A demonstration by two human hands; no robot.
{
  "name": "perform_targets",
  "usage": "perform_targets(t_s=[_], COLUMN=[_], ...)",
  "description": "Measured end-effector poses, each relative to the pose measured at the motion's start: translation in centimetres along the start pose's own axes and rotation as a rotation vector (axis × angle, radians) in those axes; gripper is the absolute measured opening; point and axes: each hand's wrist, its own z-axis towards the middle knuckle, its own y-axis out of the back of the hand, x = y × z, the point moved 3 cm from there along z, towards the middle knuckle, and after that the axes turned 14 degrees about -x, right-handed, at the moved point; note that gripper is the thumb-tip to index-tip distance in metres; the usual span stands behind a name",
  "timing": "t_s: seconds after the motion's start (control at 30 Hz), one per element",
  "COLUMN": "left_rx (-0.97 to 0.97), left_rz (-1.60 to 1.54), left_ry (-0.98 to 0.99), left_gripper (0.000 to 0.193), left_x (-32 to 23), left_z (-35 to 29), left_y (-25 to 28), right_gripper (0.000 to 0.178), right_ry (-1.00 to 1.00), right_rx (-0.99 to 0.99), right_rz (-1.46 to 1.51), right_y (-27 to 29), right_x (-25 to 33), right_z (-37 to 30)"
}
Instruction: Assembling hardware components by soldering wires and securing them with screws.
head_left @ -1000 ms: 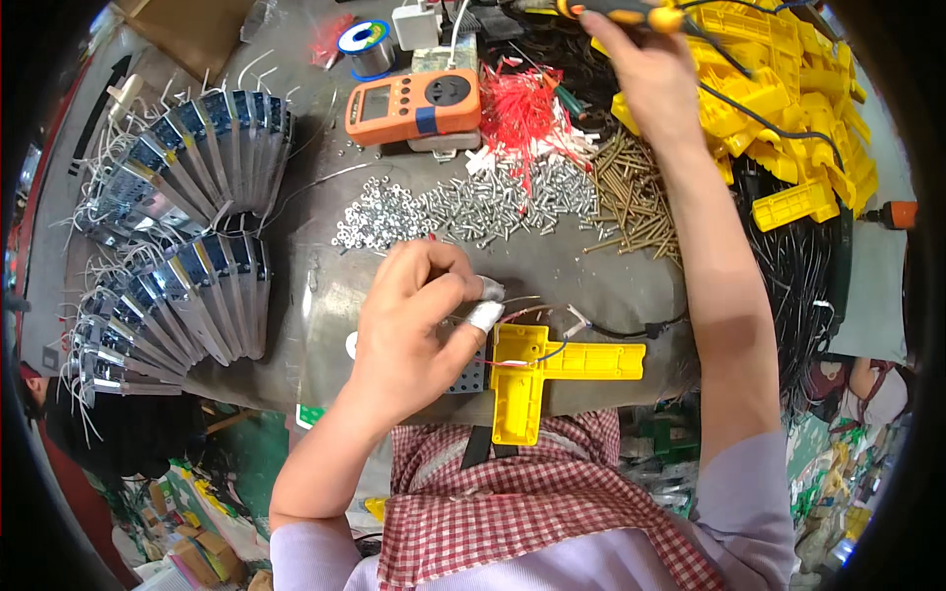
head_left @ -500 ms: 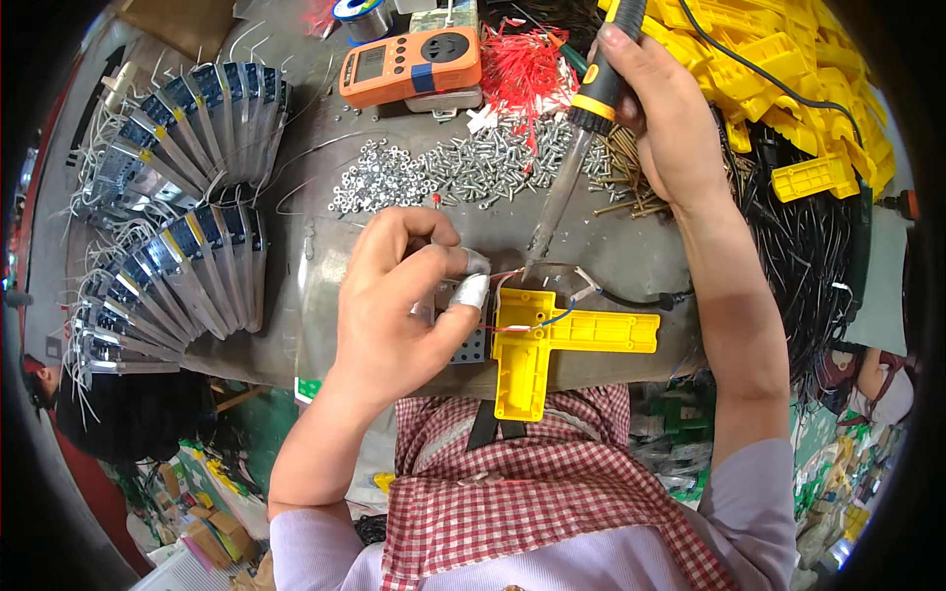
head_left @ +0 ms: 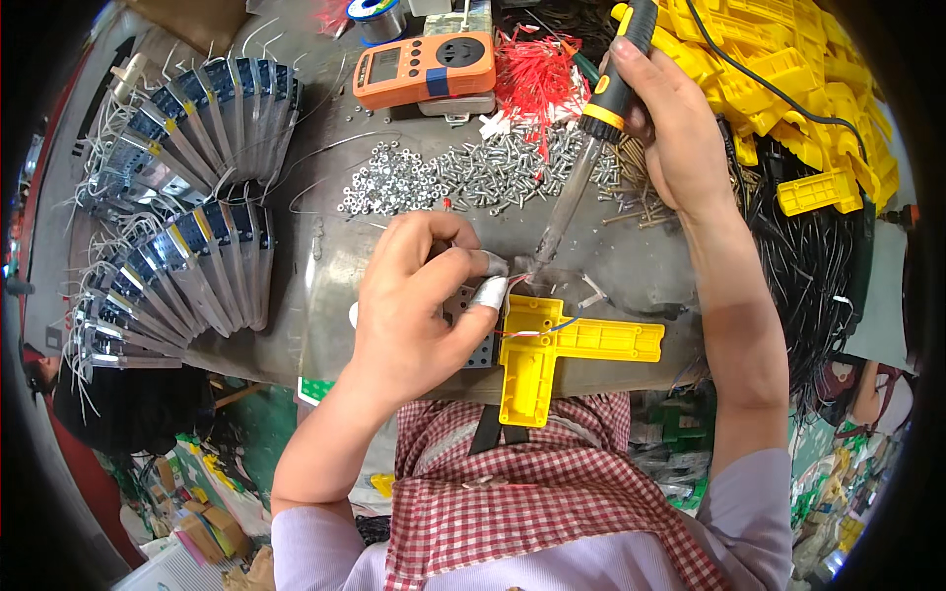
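Strips of perforated metal (head_left: 212, 266) with pale wires stand in two fans at the far left of the bench. Next come a heap of small nuts (head_left: 392, 179) and, behind it, an orange meter (head_left: 424, 71) propped on a pale box. In front of the nuts is the person's left hand (head_left: 419, 305), its thumb and forefinger, tips wrapped in something silvery, pinched together on a thin reddish wire (head_left: 521, 280). A perforated plate (head_left: 481, 353) lies partly hidden under that hand. Just beside it, near the bench's front edge, sits the yellow T-shaped housing (head_left: 525, 394), open side up, with wires crossing it. From up and to the right slants a soldering iron (head_left: 572, 192), its handle wrapped by the person's right hand (head_left: 680, 133). A second ago that iron was up by the yellow parts (head_left: 778, 74); now its tip is down at the wire's end, so I'd judge the join itself is being worked. Whether tip and wire touch, I cannot tell. Black cables (head_left: 788, 266) lie at the far right.
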Motion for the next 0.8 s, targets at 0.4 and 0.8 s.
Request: perform_targets(t_s=[0.4, 0.8], left_rx=[-0.004, 0.128], left_rz=[-0.004, -0.127], left_ry=[-0.024, -0.021], left_gripper=[0.021, 0.019], left_x=[0.1, -1.2], left_z=[-0.5, -1.7], left_y=[0.2, 1.0], right_gripper=[0.023, 0.025], right_ry=[0.037, -0.094], right_rx=[0.080, 0.166], right_rz=[-0.016, 0.065], right_y=[-0.8, -0.8], right_x=[0.7, 1.7], right_z=[-0.7, -3.1])
